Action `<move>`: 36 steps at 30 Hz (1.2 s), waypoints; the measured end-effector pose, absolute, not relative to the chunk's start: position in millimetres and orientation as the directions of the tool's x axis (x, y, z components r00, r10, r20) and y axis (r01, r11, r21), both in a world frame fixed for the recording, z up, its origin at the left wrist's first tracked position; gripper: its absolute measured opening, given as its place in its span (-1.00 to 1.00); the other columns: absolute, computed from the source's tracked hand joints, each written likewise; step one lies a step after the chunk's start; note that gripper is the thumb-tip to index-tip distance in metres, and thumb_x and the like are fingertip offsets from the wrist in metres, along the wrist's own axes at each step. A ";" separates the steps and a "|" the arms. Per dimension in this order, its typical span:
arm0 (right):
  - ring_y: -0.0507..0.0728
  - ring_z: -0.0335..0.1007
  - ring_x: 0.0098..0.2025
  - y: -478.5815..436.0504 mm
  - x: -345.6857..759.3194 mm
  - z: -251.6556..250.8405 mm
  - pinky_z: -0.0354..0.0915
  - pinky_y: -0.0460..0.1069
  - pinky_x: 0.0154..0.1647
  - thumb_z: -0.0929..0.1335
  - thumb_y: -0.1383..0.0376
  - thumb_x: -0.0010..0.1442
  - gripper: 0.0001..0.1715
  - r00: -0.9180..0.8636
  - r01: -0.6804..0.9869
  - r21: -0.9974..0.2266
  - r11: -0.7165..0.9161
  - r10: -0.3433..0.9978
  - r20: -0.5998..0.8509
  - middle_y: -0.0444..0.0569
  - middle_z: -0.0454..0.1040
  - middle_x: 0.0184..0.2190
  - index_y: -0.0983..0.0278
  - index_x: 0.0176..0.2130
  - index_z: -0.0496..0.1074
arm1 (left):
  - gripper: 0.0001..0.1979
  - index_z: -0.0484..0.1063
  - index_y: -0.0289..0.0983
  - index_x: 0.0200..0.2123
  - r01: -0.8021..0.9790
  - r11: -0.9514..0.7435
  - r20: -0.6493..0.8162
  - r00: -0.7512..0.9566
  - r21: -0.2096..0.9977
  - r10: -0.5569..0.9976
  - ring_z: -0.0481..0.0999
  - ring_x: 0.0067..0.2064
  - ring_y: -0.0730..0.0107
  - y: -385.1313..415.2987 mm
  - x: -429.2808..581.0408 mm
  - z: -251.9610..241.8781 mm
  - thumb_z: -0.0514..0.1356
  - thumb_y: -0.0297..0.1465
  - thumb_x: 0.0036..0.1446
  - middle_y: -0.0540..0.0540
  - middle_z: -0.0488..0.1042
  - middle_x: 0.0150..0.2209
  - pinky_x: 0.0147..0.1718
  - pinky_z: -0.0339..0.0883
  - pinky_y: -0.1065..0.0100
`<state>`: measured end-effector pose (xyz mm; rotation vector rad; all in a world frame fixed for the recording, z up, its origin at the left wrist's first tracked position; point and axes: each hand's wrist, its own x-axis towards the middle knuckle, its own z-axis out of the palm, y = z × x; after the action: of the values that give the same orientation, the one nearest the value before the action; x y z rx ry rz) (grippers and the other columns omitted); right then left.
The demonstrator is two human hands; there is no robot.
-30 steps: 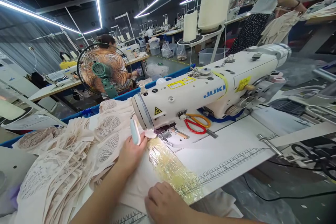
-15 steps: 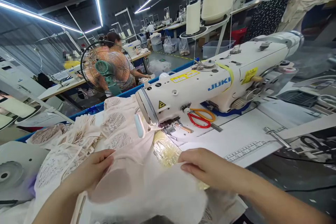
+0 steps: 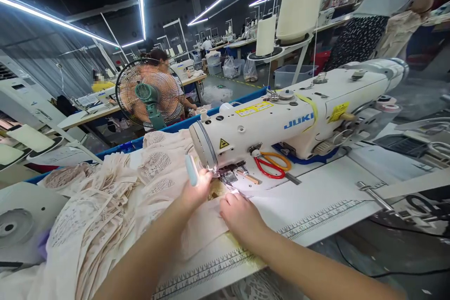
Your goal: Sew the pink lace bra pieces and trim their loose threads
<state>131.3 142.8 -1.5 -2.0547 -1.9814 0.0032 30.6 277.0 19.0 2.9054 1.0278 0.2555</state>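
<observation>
A white sewing machine (image 3: 263, 119) stands across the table, its needle end toward the left. Beside the needle area, my left hand (image 3: 197, 190) is closed in a pinch near the pale blue-grey lever; what its fingertips grip is too small to tell. Just right of it, my right hand (image 3: 241, 213) has its fingers curled on the edge of a pale pink fabric piece (image 3: 204, 229), close to the presser foot. The fabric lies flat under and between both forearms. Light shines on the needle area, where the hands partly hide the cloth.
Pale lace garments (image 3: 158, 161) are heaped left of the machine. Red and orange scissors (image 3: 270, 166) lie under its arm. A printed ruler (image 3: 323, 215) runs along the table. A fan (image 3: 149, 93), thread cones (image 3: 266, 35) and other people are beyond.
Both hands have moved forward to the needle area and closer together. The fabric, earlier held up and spread between them, now lies on the table. The view has shifted slightly.
</observation>
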 end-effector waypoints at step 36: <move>0.27 0.21 0.16 124.5 169.2 -48.4 0.25 0.22 0.12 0.21 0.33 0.20 -0.55 -0.171 0.890 -0.311 0.335 0.875 0.453 0.21 0.36 0.08 0.43 0.06 0.33 | -0.60 0.31 -0.36 0.05 0.440 -0.890 0.277 0.845 0.124 0.457 0.35 0.09 0.08 241.8 26.1 -17.7 -0.03 -0.29 0.23 -0.29 0.39 0.05 0.03 0.30 0.07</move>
<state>169.2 124.5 -48.4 -1.5411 -2.0448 -0.0341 26.1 241.8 -17.7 2.9642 0.7205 0.4668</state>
